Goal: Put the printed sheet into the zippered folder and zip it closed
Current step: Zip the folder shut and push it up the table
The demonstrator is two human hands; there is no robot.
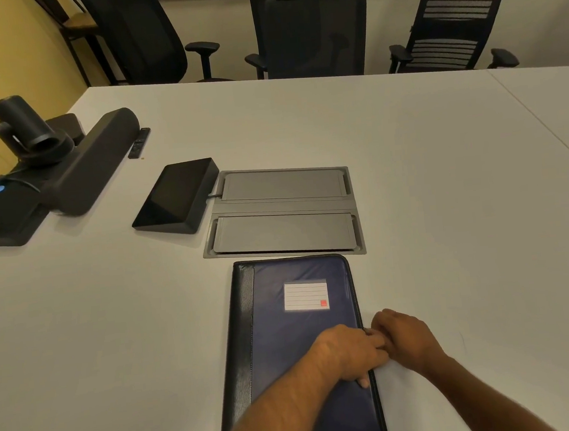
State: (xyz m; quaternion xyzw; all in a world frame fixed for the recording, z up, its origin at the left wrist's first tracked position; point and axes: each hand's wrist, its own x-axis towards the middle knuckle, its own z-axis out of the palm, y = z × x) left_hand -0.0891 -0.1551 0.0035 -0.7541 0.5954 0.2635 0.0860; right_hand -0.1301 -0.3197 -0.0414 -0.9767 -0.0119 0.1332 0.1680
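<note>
While the folder (297,338) lies closed on the table (447,201), my left hand (350,352) presses flat on its right edge. My right hand (405,337) is curled at that edge, maybe pinching the zipper pull; I cannot tell. Beyond sits a grey cable hatch (284,212).

Single head-worn wide-angle view: looks forward and down across table (410,170), near edge close below, chairs (315,34) at far side.

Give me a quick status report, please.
Left hand presses folder cover. Right hand pinches at zipper edge. Folder closed, sheet unseen. Nothing obstructing.
</note>
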